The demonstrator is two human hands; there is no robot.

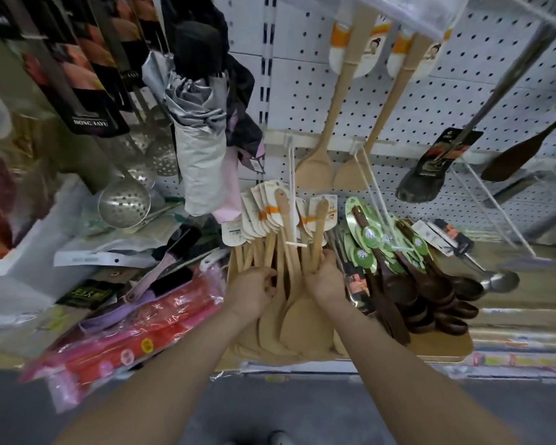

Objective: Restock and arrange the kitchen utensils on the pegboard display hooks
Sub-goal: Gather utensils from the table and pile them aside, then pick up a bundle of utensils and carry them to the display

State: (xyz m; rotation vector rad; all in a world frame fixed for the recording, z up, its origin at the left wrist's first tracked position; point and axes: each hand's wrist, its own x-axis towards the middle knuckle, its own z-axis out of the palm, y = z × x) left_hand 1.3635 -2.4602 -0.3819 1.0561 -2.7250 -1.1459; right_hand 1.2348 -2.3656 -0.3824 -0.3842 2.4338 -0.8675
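Note:
A bundle of pale wooden spatulas point(286, 303) with card tags hangs low on a white pegboard hook point(291, 175). My left hand point(254, 290) curls its fingers round the handles on the bundle's left side. My right hand point(325, 274) grips a spatula handle point(318, 226) on the right side. Two more wooden spatulas point(315, 165) hang higher on the pegboard point(430, 101). Dark brown wooden spoons point(408, 284) with green tags hang just right of my right hand.
Steel skimmers point(124, 203) and a folded grey umbrella point(203, 149) hang at the left. Red and pink packets point(135, 335) lie lower left. A black ladle point(427, 181) and a dark spatula point(511, 159) hang at the right. The shelf edge point(511, 358) runs below.

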